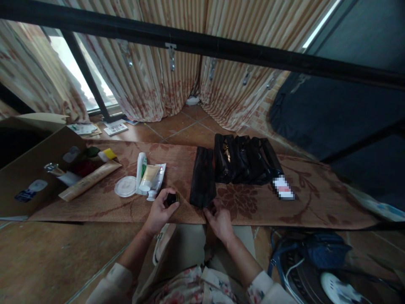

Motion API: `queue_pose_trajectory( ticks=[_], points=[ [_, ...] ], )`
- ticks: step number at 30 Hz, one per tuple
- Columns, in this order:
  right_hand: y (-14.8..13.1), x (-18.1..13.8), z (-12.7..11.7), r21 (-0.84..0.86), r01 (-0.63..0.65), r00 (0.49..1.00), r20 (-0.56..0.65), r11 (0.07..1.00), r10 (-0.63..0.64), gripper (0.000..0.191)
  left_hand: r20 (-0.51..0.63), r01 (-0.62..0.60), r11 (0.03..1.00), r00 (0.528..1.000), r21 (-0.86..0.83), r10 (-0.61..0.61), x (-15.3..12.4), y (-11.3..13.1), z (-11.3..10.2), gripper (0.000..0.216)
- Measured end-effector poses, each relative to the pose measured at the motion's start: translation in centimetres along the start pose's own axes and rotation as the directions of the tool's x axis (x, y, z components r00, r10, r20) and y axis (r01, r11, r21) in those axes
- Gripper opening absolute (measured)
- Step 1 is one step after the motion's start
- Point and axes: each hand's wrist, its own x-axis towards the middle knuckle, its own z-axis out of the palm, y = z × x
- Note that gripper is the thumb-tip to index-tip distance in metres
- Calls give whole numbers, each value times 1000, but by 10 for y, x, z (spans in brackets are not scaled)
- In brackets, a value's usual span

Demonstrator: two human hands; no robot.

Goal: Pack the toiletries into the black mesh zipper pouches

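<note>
Black mesh pouch (202,177) is lying nr frame ctr; R hand (220,219) is touching its btm edge w/ fingertips, prob. to steady it; can't tell if they're pinching. L hand (158,214) is grasping a small dark container (171,199) btwn thumb & fingers, prob. since its size suits that grip. More pouches (245,162) are overlapping upper right of ctr, maybe saving space; tubes (150,176) are lying left of ctr.

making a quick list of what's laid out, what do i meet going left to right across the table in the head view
Box → clear disc → tube cluster → small dark item in the left hand → lone black pouch → row of black pouches.
</note>
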Motion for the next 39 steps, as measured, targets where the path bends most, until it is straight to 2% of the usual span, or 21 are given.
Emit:
queue_pose_trajectory(
  ticks=[8,14,24,29,39],
  points=[
    [2,0,1,3,-10,1000,3,1000,10,26,-49,-20,993,998,113,26,-4,1,0,34],
    [1,0,0,16,-1,1000,4,1000,1,24,-28,-46,988,998,148,51,-6,0,2,46],
    [-2,-1,0,15,14,999,-38,1000,-14,23,-127,-53,925,986,377,108,-3,-10,12,41],
    [-1,0,0,20,13,1000,-22,1000,-13,22,-140,-39,906,984,422,108,-3,-7,14,39],
    [3,0,2,6,13,1000,-8,1000,-13,23,-179,-35,909,976,416,120,-5,-7,14,53]
  ],
)
